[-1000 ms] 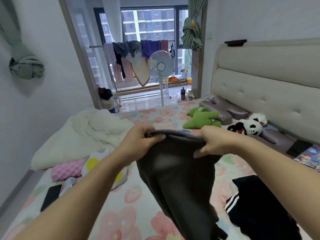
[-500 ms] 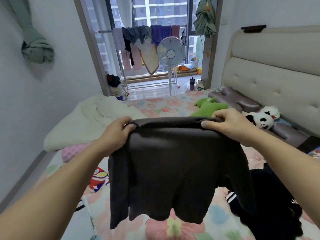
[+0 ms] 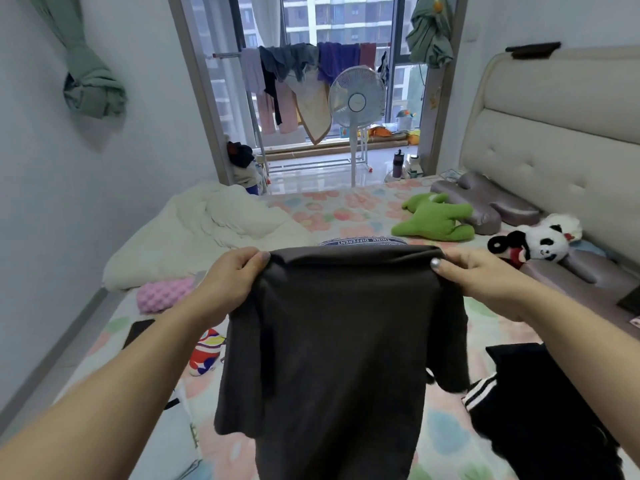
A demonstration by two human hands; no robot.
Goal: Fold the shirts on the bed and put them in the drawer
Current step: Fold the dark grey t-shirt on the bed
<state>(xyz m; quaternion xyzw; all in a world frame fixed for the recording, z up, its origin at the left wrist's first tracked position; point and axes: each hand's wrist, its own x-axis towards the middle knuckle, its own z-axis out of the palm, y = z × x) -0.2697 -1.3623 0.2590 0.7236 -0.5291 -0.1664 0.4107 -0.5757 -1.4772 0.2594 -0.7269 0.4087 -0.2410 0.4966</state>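
Item: dark grey shirt [image 3: 332, 341], held up in the air above the bed [image 3: 346, 209]; top edge stretched level between both hands, body and sleeves hung free below.
Left hand [image 3: 228, 282]: closed on the shirt's top left corner, cloth pinched under the thumb.
Right hand [image 3: 485, 278]: closed on the top right corner, thumb laid over the edge.
Handling: judged light, soft and limp; no shape was kept unaided, so sagging and bunching were to be expected once it was laid flat. Neither fragile nor slippery.
Hold points: the two top corners were judged best for spreading; the sleeve ends for the inward folds.
Further stock: black garment with white stripes [image 3: 540, 410], left crumpled and unfolded on the bed at the right.
Containers: none were seen; the drawer was not in view, so its contents could not be told.
Other goods on bed: white duvet [image 3: 214, 233], green plush toy [image 3: 436, 220], panda plush [image 3: 536, 240].
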